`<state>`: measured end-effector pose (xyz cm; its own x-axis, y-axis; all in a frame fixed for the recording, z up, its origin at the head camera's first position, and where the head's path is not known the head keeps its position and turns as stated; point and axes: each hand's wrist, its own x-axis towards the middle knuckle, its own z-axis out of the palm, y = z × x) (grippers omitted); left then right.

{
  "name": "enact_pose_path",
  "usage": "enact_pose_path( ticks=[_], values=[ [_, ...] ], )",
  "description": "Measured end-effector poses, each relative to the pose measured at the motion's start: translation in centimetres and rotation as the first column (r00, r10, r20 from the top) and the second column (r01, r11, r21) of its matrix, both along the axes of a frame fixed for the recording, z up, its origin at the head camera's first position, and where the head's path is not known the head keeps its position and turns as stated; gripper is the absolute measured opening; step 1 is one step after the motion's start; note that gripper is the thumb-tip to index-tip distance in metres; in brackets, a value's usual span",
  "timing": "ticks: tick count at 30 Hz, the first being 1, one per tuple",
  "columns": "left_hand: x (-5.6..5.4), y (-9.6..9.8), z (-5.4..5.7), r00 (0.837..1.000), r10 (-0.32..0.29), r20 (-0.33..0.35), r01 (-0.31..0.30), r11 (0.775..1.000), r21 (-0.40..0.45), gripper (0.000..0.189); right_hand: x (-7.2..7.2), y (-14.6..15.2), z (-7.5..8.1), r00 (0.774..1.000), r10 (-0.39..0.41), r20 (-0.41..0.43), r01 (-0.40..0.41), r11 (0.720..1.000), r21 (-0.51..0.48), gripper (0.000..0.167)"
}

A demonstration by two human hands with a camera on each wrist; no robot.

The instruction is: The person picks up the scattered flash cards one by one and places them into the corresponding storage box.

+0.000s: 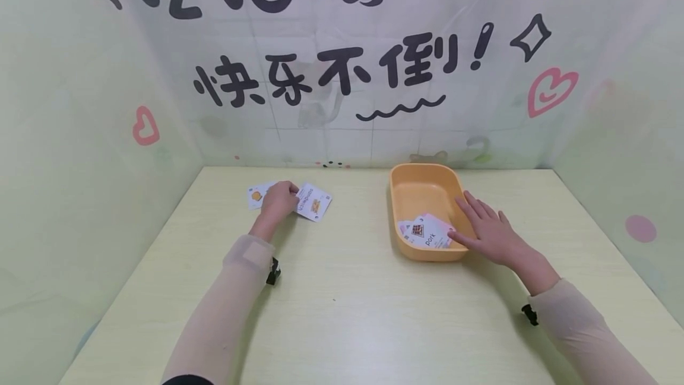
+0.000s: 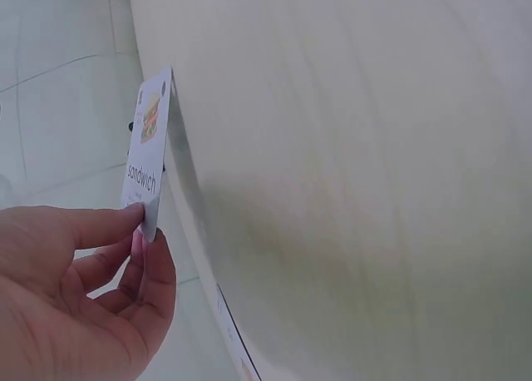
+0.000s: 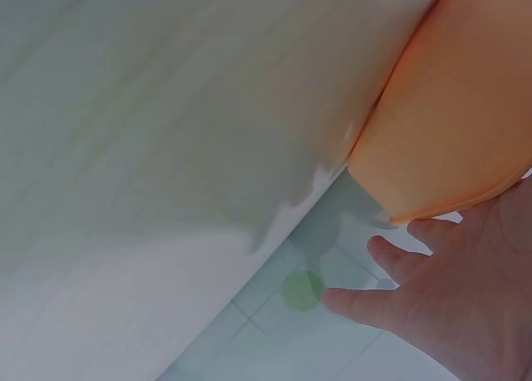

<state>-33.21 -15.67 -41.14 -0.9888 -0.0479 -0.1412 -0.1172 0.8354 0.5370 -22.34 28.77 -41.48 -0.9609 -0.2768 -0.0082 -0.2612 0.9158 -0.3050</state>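
My left hand [image 1: 278,201] pinches the corner of a sandwich card [image 1: 313,202] between thumb and fingers. In the left wrist view the card [image 2: 150,144] stands tilted on its side, its picture and the word "sandwich" showing. Another card [image 1: 256,196] lies on the table to the left, partly covered by that hand. On the right, my right hand [image 1: 491,233] rests at the rim of an orange bin [image 1: 422,180] with its fingers spread. Inside the bin's near end lie several overlapping cards, the top one a pork card [image 1: 431,232]. The right wrist view shows the fingers along the bin's rim [image 3: 465,202].
The pale wooden table [image 1: 342,314] reaches back to a printed wall hanging [image 1: 342,141] with large black characters. Pale side panels [image 1: 80,195] rise at the left and right edges. Between the sandwich card and the bin is a stretch of tabletop.
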Motion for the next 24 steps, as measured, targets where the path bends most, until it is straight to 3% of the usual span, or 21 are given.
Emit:
enact_pose_path(
  ticks=[10, 24],
  values=[
    [0.0, 0.0, 0.5, 1.0, -0.02, 0.0, 0.02, 0.988, 0.153, 0.029, 0.0, 0.0, 0.1, 1.0, 0.001, 0.006, -0.001, 1.0, -0.007, 0.088],
    [0.6, 2.9, 2.2, 0.998, -0.06, -0.002, 0.057, 0.931, 0.362, 0.029, 0.1, -0.1, 0.2, 1.0, -0.002, 0.007, 0.002, 1.0, -0.013, 0.088]
  ],
)
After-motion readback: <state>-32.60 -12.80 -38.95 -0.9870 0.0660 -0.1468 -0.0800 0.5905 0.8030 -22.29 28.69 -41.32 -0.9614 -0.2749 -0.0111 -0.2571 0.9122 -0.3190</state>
